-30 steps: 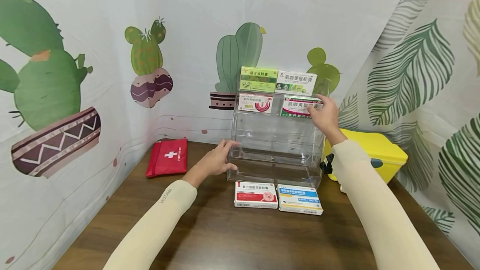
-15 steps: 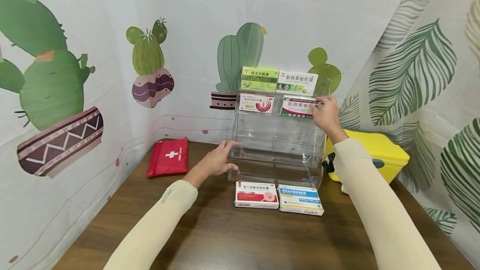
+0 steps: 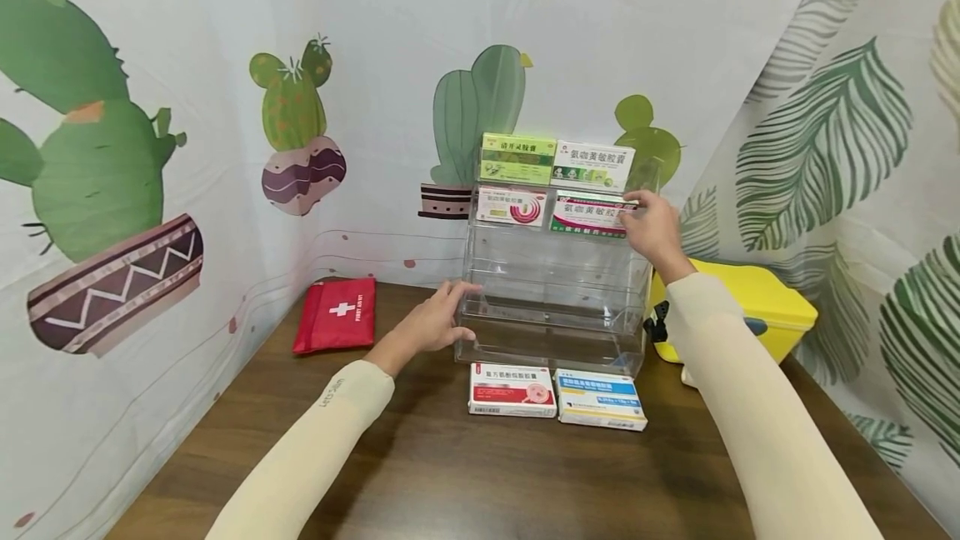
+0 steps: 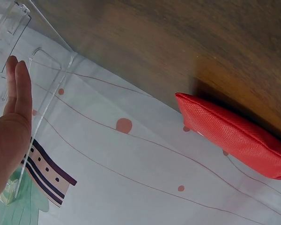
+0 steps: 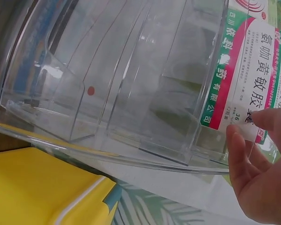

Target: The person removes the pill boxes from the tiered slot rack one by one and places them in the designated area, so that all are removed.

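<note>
A clear stepped display rack (image 3: 555,273) stands on the table, with medicine boxes in its upper tiers. My right hand (image 3: 654,227) has its thumb and fingers bent around the right end of a white, green and magenta medicine box (image 3: 588,215) in the second tier. To its left sits a white and pink box (image 3: 512,207). Above are a green box (image 3: 517,158) and a white box (image 3: 592,167). My left hand (image 3: 431,319) rests against the rack's left side; in the left wrist view its fingers (image 4: 22,89) are straight.
A red-and-white box (image 3: 512,390) and a blue-and-white box (image 3: 600,398) lie in front of the rack. A red first aid pouch (image 3: 335,315) lies at the left, and a yellow case (image 3: 750,307) stands at the right. A printed cloth hangs behind.
The white, green and magenta box has slid left along its tier, towards the white and pink box. My right hand shifted to its right end. The left hand stays in place.
</note>
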`<action>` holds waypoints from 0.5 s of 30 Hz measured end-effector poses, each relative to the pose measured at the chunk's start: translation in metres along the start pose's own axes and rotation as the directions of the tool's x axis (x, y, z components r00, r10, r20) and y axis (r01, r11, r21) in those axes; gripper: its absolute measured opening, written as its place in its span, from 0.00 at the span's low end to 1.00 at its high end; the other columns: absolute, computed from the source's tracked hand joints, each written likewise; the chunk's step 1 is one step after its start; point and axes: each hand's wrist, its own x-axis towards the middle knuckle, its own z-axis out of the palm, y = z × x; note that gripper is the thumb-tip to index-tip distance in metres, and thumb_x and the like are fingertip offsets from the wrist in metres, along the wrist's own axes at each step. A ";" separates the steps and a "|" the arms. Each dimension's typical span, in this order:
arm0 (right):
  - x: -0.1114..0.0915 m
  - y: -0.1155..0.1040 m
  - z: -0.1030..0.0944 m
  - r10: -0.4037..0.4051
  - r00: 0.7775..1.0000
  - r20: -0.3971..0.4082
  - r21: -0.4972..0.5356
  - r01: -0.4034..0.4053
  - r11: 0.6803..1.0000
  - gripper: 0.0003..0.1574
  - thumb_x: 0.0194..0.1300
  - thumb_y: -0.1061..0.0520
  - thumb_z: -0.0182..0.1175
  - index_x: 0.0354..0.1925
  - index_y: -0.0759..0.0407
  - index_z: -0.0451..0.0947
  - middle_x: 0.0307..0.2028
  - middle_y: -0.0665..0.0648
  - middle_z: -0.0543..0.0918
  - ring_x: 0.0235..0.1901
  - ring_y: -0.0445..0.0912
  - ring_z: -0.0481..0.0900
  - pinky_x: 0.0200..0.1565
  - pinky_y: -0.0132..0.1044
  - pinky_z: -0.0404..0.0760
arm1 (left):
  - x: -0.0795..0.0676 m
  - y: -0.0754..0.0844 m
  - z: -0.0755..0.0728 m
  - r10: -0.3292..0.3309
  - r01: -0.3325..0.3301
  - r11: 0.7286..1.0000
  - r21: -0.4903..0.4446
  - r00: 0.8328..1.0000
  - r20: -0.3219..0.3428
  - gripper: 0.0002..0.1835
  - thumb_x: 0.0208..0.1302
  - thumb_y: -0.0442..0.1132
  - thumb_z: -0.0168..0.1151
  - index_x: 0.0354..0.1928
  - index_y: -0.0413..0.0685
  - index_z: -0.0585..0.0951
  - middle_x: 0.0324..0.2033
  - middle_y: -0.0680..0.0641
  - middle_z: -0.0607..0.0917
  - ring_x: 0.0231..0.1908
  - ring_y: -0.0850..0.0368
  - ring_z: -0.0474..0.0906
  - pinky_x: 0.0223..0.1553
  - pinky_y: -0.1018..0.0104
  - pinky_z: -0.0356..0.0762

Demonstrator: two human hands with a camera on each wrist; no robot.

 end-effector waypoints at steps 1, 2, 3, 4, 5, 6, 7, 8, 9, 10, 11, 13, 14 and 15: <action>0.000 0.000 0.001 0.001 1.000 -0.010 -0.003 -0.001 1.000 0.23 0.71 0.58 0.55 0.62 0.60 0.74 0.62 0.69 0.73 0.33 0.65 0.73 0.39 0.50 0.70 | -0.001 0.000 0.000 0.000 0.000 1.000 -0.002 1.000 -0.001 0.44 0.58 0.45 0.74 0.73 0.61 0.60 0.52 0.41 0.70 0.34 0.61 0.78 0.35 0.60 0.77; 0.000 0.000 0.002 0.003 1.000 -0.014 0.000 -0.003 1.000 0.22 0.71 0.58 0.55 0.62 0.59 0.75 0.61 0.69 0.74 0.37 0.65 0.72 0.38 0.50 0.70 | -0.001 0.000 0.000 -0.003 0.003 1.000 0.000 1.000 -0.001 0.44 0.58 0.46 0.74 0.73 0.62 0.60 0.53 0.41 0.70 0.34 0.61 0.78 0.35 0.60 0.77; 0.000 0.000 0.002 0.006 1.000 -0.018 0.003 -0.006 1.000 0.22 0.71 0.57 0.55 0.61 0.59 0.75 0.61 0.68 0.74 0.37 0.65 0.71 0.36 0.47 0.69 | -0.002 0.000 0.000 -0.004 0.004 1.000 -0.002 1.000 -0.001 0.44 0.58 0.46 0.74 0.72 0.62 0.60 0.53 0.41 0.70 0.34 0.61 0.78 0.35 0.60 0.77; 0.000 0.000 0.003 0.009 1.000 -0.022 0.004 -0.009 1.000 0.21 0.72 0.57 0.56 0.61 0.59 0.76 0.61 0.68 0.74 0.39 0.63 0.70 0.36 0.45 0.68 | -0.002 0.000 0.000 -0.006 0.006 1.000 -0.001 1.000 0.001 0.44 0.58 0.46 0.74 0.73 0.62 0.59 0.53 0.41 0.70 0.34 0.61 0.78 0.35 0.60 0.77; 0.000 0.000 0.003 0.014 1.000 -0.026 0.004 -0.014 1.000 0.21 0.72 0.57 0.56 0.60 0.58 0.76 0.60 0.67 0.75 0.33 0.61 0.70 0.32 0.44 0.68 | -0.002 0.000 0.001 -0.004 0.004 1.000 -0.002 1.000 0.001 0.44 0.58 0.46 0.74 0.72 0.62 0.59 0.54 0.41 0.70 0.34 0.61 0.78 0.35 0.60 0.77; 0.000 0.000 0.003 0.017 0.999 -0.033 0.009 -0.017 1.000 0.20 0.72 0.57 0.56 0.60 0.58 0.76 0.60 0.67 0.75 0.30 0.60 0.69 0.29 0.43 0.67 | -0.002 0.000 0.001 -0.005 0.005 1.000 -0.006 1.000 0.004 0.44 0.58 0.46 0.74 0.72 0.63 0.59 0.54 0.41 0.70 0.34 0.61 0.78 0.35 0.60 0.77; 0.000 0.000 0.003 0.020 0.999 -0.041 0.014 -0.019 1.000 0.20 0.72 0.57 0.57 0.60 0.58 0.77 0.60 0.66 0.75 0.29 0.56 0.68 0.29 0.42 0.66 | -0.002 0.000 0.001 -0.006 0.006 1.000 -0.008 1.000 0.006 0.44 0.58 0.46 0.74 0.73 0.63 0.59 0.54 0.41 0.70 0.34 0.61 0.78 0.35 0.60 0.77; 0.000 0.000 0.003 0.021 0.999 -0.047 0.019 -0.020 1.000 0.20 0.72 0.56 0.57 0.59 0.57 0.77 0.60 0.66 0.75 0.26 0.51 0.67 0.28 0.41 0.65 | -0.002 0.000 0.002 -0.008 0.008 1.000 -0.009 1.000 0.008 0.44 0.58 0.46 0.74 0.73 0.63 0.59 0.54 0.42 0.70 0.34 0.62 0.77 0.35 0.60 0.77; 0.000 0.000 0.003 0.019 0.998 -0.054 0.020 -0.018 1.000 0.19 0.72 0.56 0.57 0.59 0.57 0.77 0.60 0.65 0.75 0.22 0.50 0.66 0.26 0.41 0.65 | -0.002 0.000 0.002 -0.006 0.006 1.000 -0.013 1.000 0.007 0.44 0.58 0.46 0.74 0.73 0.63 0.59 0.54 0.41 0.70 0.34 0.61 0.77 0.36 0.60 0.77; 0.001 -0.001 0.002 0.015 0.998 -0.065 0.022 -0.013 1.000 0.19 0.72 0.56 0.57 0.59 0.57 0.77 0.60 0.65 0.76 0.18 0.48 0.63 0.25 0.41 0.65 | -0.002 0.000 0.002 -0.007 0.007 1.000 -0.013 1.000 0.005 0.44 0.58 0.46 0.74 0.73 0.63 0.59 0.54 0.42 0.70 0.34 0.61 0.77 0.36 0.60 0.78; 0.001 -0.001 0.002 0.014 0.997 -0.076 0.028 -0.012 1.000 0.19 0.72 0.56 0.58 0.59 0.57 0.78 0.60 0.64 0.76 0.15 0.46 0.61 0.25 0.41 0.65 | -0.002 0.000 0.002 -0.007 0.007 1.000 -0.015 1.000 0.003 0.44 0.58 0.45 0.74 0.73 0.63 0.59 0.54 0.42 0.70 0.35 0.61 0.77 0.36 0.60 0.78; 0.002 -0.002 0.002 0.010 0.995 -0.096 0.034 -0.006 0.999 0.19 0.72 0.56 0.58 0.58 0.56 0.78 0.60 0.63 0.77 0.15 0.45 0.59 0.26 0.41 0.65 | -0.001 0.000 0.001 -0.008 0.008 1.000 -0.012 1.000 0.000 0.45 0.58 0.45 0.74 0.73 0.62 0.59 0.54 0.42 0.70 0.35 0.61 0.77 0.37 0.60 0.78; 0.002 -0.003 0.003 0.008 0.995 -0.103 0.035 -0.005 0.999 0.18 0.72 0.56 0.58 0.58 0.56 0.78 0.60 0.63 0.77 0.16 0.45 0.59 0.27 0.41 0.65 | -0.002 0.000 0.001 -0.010 0.010 1.000 -0.011 1.000 -0.001 0.45 0.58 0.45 0.74 0.73 0.62 0.59 0.54 0.42 0.70 0.35 0.61 0.77 0.37 0.60 0.78; 0.002 -0.003 0.003 0.004 0.993 -0.116 0.034 0.000 0.999 0.18 0.71 0.56 0.58 0.58 0.56 0.79 0.59 0.62 0.77 0.19 0.45 0.61 0.29 0.41 0.65 | -0.002 0.000 0.001 -0.010 0.010 1.000 -0.011 1.000 -0.002 0.45 0.58 0.45 0.74 0.73 0.62 0.59 0.55 0.42 0.70 0.35 0.61 0.77 0.37 0.60 0.78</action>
